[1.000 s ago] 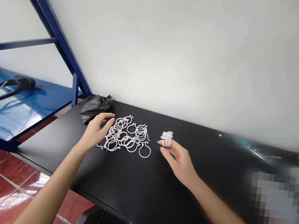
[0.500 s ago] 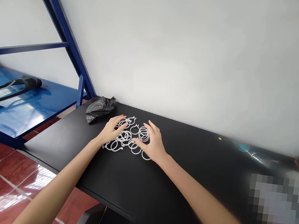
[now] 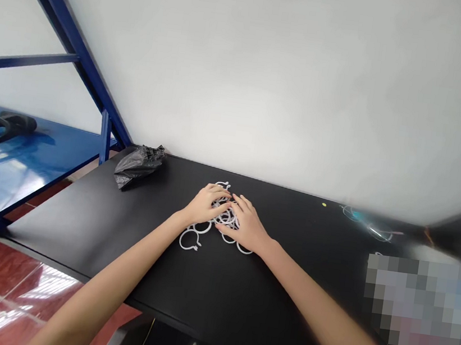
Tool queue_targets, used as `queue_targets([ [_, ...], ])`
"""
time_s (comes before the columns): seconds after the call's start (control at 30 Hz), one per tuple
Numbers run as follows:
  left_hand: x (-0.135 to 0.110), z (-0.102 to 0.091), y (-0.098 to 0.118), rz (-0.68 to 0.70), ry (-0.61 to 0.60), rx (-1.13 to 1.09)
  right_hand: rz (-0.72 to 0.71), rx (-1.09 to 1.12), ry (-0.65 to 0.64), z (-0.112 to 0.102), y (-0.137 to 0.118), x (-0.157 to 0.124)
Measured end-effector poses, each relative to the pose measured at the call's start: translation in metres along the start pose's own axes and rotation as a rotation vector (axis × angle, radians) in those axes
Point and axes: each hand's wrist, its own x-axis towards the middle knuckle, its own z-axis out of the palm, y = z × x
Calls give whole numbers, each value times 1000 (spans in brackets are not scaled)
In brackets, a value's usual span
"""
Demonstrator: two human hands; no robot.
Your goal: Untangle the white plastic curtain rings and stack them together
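Note:
A pile of white open plastic rings point(image 3: 225, 217), which look like shower curtain rings, lies on the black tabletop point(image 3: 151, 258). Cupped against the pile's left side is my left hand point(image 3: 205, 206), fingers stretched and loosely apart. My right hand point(image 3: 247, 227) curves around the right side, its fingers also extended. The fingertips of both hands nearly meet over the far part of the pile, partly hiding the rings. One ring point(image 3: 189, 248) lies nearer to me, beside my left wrist. Neither hand visibly grips a ring.
A crumpled black plastic bag point(image 3: 140, 166) sits at the far left. Clear glasses point(image 3: 378, 232) and a small yellow dot point(image 3: 323, 204) are toward the right, by the white wall point(image 3: 267, 87). Left of the table stands a blue metal shelf point(image 3: 57, 166) holding a black strap-like item point(image 3: 18, 122).
My hands have come closer together, pushing the spread rings into a tighter pile. One ring now lies apart at the near left. The view has shifted slightly to the right.

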Motion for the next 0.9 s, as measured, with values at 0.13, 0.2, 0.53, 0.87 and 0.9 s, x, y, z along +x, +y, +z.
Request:
queue_targets([
  [0.13, 19, 38, 37, 54, 12, -79, 39, 31, 91, -23, 29, -38],
  [0.2, 26, 53, 54, 55, 30, -110, 97, 39, 102, -34, 41, -55],
  [0.53, 12, 33, 88, 26, -83, -174, 176, 56, 120, -48, 50, -90],
  [0.87, -50, -21, 55, 123, -490, 103, 67, -87, -78, -66, 46, -82],
  [0.9, -48, -16, 51, 122, -495, 103, 55, -92, -105, -65, 47, -77],
])
